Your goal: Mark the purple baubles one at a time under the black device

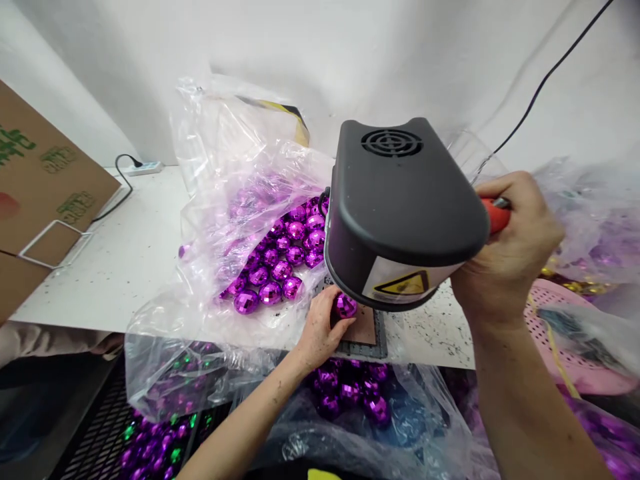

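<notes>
Currently I see the left hand (320,327) just below the middle of the frame, with its fingers curled round a purple faceted ball (345,305). It holds the ball against the brown pad (367,328) on the white table (125,260), directly beneath the black machine head (400,207). The right hand (505,247), at centre right, is closed tight in a fist around the red handle (495,215) that sticks out of the machine's right side. Only the handle's tip shows past the fingers.

Left of the machine, a clear plastic bag (225,200) lies open on the table with a heap of purple balls (280,260) spilling towards the left hand. A second bag of balls (350,393) hangs below the table edge at lower centre. A cardboard box (45,193) leans at the left edge of the frame. A pink perforated basket (570,333) sits at the right edge, behind the right forearm.
</notes>
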